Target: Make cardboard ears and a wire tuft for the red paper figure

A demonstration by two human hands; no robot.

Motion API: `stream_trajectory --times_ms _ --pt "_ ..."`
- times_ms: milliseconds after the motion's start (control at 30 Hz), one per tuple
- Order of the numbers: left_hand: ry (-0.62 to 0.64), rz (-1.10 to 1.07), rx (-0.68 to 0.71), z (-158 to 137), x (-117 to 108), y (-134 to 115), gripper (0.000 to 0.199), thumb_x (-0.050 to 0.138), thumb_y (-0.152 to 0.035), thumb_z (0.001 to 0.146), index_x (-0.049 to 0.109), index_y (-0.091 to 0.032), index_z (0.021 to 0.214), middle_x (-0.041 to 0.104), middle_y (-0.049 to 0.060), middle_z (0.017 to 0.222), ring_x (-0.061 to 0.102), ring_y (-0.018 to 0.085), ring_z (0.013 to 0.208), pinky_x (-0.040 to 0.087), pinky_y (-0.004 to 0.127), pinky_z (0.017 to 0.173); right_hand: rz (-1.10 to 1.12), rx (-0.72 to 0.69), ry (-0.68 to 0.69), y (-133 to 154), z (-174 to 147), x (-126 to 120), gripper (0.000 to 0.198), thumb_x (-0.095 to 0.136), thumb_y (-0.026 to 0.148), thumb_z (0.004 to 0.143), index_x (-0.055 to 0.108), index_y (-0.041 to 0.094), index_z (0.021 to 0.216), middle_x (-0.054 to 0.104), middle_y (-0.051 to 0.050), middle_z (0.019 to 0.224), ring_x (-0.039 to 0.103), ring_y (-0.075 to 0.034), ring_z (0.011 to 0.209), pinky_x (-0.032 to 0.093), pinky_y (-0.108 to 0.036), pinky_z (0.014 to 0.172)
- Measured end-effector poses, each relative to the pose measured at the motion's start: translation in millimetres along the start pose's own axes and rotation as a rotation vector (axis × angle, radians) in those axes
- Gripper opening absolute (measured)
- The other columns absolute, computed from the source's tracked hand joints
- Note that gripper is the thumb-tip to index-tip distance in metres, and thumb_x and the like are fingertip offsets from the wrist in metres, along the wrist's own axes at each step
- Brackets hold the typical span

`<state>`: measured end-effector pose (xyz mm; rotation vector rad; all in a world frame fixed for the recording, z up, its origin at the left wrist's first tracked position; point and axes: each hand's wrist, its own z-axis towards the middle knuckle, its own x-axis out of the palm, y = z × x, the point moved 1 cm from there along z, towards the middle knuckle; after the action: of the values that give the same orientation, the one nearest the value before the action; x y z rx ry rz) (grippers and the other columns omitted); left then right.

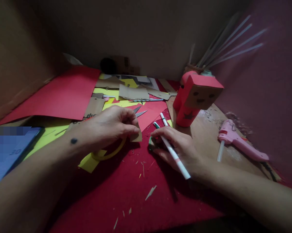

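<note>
My left hand (122, 121) pinches a small piece of brown cardboard (136, 136) between thumb and fingers. Beneath it lie scissors with a yellow handle loop (111, 153), their blades (141, 111) pointing away. In my right hand (176, 142) is a white marker (176, 158) with a green tip, slanting across the fingers. The same fingers also hold a small green-edged piece (150, 143), mostly hidden. Just beyond them shows a white tube with a green band (163, 118), perhaps the marker's cap; whether it is held I cannot tell.
A red box-headed figure (188, 100) stands behind my right hand. A pink glue gun (240, 140) lies on cardboard at right. Red paper (60, 94), yellow paper (45, 139) and cardboard scraps (133, 92) cover the back and left. Small offcuts (150, 193) dot the red tabletop (126, 194).
</note>
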<state>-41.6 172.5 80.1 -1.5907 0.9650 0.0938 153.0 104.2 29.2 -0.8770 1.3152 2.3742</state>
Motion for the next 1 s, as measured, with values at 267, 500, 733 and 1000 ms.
stream_trajectory --times_ms 267,500,733,1000 --pt "0.043 -0.1 0.041 -2 4 -6 0.015 0.062 -0.033 0.072 0.057 -0.019 0.068 0.057 -0.003 0.054 0.042 0.006 0.039 0.032 0.022 0.039 0.111 0.17 -0.026 5 -2 -10 0.022 0.055 0.014 0.085 0.053 0.021 0.106 0.063 -0.005 0.097 0.061 -0.016 0.081 0.051 -0.031 0.073" --pt "0.186 -0.117 0.074 -2 14 -5 0.013 0.064 -0.03 0.074 0.057 -0.02 0.07 0.056 -0.004 0.054 0.049 0.009 0.045 0.037 0.023 0.045 0.391 0.2 0.006 8 7 -10 0.024 0.057 0.01 0.078 0.053 0.02 0.099 0.063 -0.005 0.095 0.062 -0.017 0.086 0.052 -0.034 0.077" --pt "0.267 -0.048 0.237 -10 44 -17 0.011 0.056 -0.026 0.078 0.053 -0.02 0.07 0.065 -0.002 0.072 0.06 0.014 0.071 0.044 0.024 0.063 0.533 0.329 -0.152 12 3 -16 0.015 0.057 0.017 0.084 0.051 0.021 0.096 0.062 0.0 0.087 0.061 -0.012 0.074 0.05 -0.026 0.066" --pt "0.113 0.319 0.207 0 35 -6 0.021 0.049 -0.035 0.082 0.052 -0.02 0.067 0.055 -0.002 0.061 0.05 0.014 0.058 0.034 0.026 0.052 0.545 0.403 -0.251 11 0 -17 0.017 0.057 0.039 0.089 0.056 0.022 0.092 0.057 0.003 0.076 0.055 -0.011 0.066 0.046 -0.022 0.061"
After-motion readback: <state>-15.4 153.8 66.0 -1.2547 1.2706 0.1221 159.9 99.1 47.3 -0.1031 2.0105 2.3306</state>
